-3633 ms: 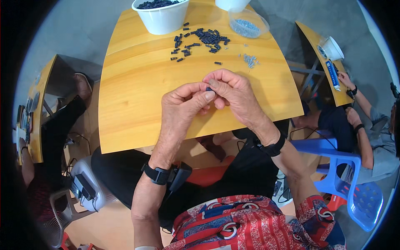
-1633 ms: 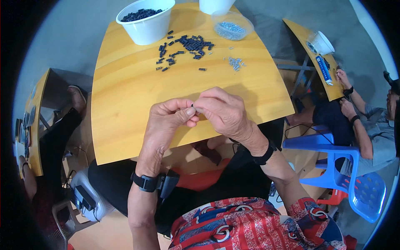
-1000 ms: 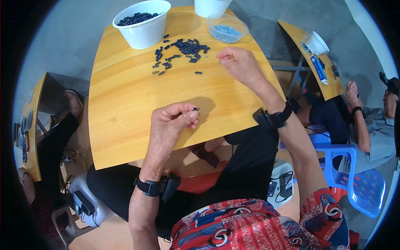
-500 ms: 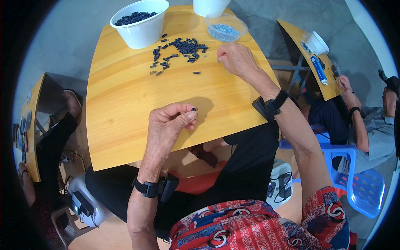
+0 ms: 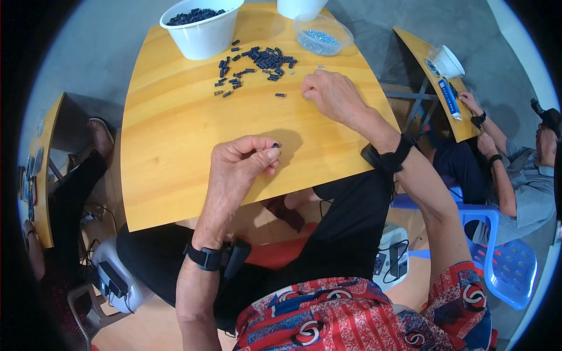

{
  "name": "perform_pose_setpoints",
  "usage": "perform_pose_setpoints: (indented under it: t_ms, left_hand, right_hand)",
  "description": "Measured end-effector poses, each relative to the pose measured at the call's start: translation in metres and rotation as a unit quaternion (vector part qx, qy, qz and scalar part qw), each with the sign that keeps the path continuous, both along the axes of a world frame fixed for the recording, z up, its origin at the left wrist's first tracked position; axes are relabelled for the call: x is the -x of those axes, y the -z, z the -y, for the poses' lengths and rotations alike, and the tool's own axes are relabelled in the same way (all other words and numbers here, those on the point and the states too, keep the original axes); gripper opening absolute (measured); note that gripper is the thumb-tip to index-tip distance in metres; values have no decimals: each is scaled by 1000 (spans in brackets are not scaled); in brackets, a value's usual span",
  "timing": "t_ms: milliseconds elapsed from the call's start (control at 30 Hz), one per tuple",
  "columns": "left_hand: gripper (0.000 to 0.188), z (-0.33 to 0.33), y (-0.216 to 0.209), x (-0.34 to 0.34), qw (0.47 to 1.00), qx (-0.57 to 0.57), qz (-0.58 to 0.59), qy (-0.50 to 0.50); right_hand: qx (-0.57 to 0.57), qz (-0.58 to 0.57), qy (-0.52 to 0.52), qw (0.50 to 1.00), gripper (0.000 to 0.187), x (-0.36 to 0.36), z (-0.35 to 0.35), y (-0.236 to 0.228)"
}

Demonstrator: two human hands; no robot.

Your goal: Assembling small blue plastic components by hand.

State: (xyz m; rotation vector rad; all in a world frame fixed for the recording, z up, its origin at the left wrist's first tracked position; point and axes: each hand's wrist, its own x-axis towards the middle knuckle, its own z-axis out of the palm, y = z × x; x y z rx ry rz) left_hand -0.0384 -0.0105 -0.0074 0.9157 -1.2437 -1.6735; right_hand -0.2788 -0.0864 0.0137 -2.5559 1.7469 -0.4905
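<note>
My left hand (image 5: 240,161) pinched a small black piece (image 5: 275,145); my right hand (image 5: 328,93), fingers curled on the table (image 5: 175,146), was nearer the clear dish (image 5: 322,35).

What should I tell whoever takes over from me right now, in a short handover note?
Left hand: raised over the table's near edge, pinching one small black part between thumb and forefinger.
Right hand: reached out to the far side, fingertips down at a few tiny silver bits on the table.
Loose black parts lie scattered beyond it; the white bowl holds more of them, the clear dish holds silver bits.
Done: one black part picked up.
Left: whether the right hand has gripped a silver bit cannot be told; the loose pile remains.
</note>
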Motion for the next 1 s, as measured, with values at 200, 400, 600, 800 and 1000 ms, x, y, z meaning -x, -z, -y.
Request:
perform_pose_setpoints:
  t_ms: [200, 400, 600, 800, 1000]
  left_hand:
    - [12, 1, 1, 3, 1000, -5, -7, -3]
    - [11, 0, 2, 2, 1000, -12, -12, -11]
    - [12, -2, -3, 4, 1000, -10, 0, -14]
    - [11, -3, 0, 1, 1000, -9, -26, -14]
    - [11, 1, 4, 2, 1000, 6, -27, 3]
  right_hand:
    - [-33, 117, -24, 992, 18, 7, -13, 0]
    - [-40, 122, -10, 992, 13, 1, -29, -2]
    - [5, 72, -8, 997, 8, -2, -21, 5]
    - [-6, 94, -27, 995, 8, -7, -32, 9]
    - [-261, 442, 114, 851, 8, -24, -63, 9]
